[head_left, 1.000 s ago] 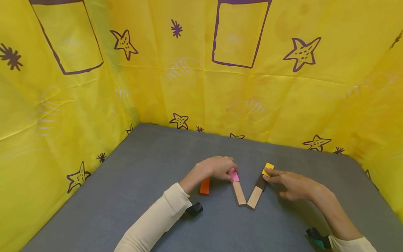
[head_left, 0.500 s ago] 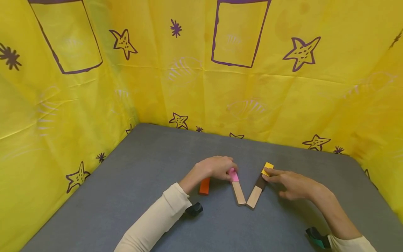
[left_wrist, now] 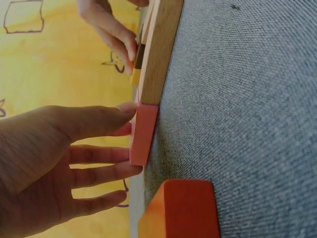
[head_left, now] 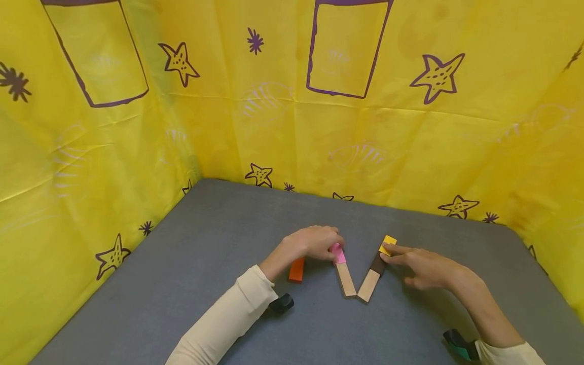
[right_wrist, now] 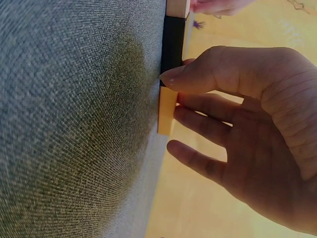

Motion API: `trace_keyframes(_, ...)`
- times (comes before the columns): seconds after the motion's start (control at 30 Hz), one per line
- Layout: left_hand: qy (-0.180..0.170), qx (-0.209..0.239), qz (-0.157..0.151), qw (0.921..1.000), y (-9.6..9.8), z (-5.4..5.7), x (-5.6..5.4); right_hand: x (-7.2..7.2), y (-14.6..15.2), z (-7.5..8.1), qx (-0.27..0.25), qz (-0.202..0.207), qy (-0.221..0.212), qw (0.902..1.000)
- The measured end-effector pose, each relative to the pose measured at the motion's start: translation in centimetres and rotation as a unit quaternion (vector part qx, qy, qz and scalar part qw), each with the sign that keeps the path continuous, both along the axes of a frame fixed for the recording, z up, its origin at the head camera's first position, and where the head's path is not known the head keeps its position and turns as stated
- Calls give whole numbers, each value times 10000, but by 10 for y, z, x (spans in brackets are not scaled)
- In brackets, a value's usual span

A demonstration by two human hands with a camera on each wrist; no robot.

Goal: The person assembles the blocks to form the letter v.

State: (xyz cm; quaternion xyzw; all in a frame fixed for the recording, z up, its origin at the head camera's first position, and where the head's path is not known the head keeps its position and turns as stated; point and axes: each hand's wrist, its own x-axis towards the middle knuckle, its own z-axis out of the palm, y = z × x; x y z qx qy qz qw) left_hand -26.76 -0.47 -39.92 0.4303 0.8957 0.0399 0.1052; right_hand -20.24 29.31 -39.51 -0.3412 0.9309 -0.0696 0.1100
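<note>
On the grey surface, wooden blocks form a V. Its left arm is a plain wood block (head_left: pixel 346 280) with a pink block (head_left: pixel 339 254) at the far end. My left hand (head_left: pixel 315 242) holds the pink block between thumb and fingers. The right arm runs from a plain wood block (head_left: pixel 368 286) through a dark brown block (head_left: pixel 378 264) to a yellow block (head_left: pixel 389 241). My right hand (head_left: pixel 426 266) pinches the yellow block near its joint with the brown one, thumb at the side in the right wrist view (right_wrist: pixel 173 79). Both plain blocks meet at the near tip.
An orange-red block (head_left: pixel 296 271) lies left of the V, partly hidden by the left wrist; the left wrist view shows it close to the hand. Yellow patterned cloth (head_left: pixel 365 126) walls the back and sides of the grey surface (head_left: pixel 159 304). Dark straps hang at both wrists.
</note>
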Motion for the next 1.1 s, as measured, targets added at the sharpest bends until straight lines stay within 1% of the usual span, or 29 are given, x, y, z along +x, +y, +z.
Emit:
trace_keyframes(0.27,46,-38,53,10000,1,-2,0,0,0,0,16,20,32,10000)
trace_keyframes(0.57,-1,-57,97,9999,1,-2,0,0,1,-1,24,-21,27,10000)
trace_keyframes(0.97,45,-51,74,9999,3,-3,0,0,1,-2,39,-4,52,10000)
trace_keyframes(1.1,113,-89,40,9999,3,-2,1,0,0,-2,29,-24,13,10000)
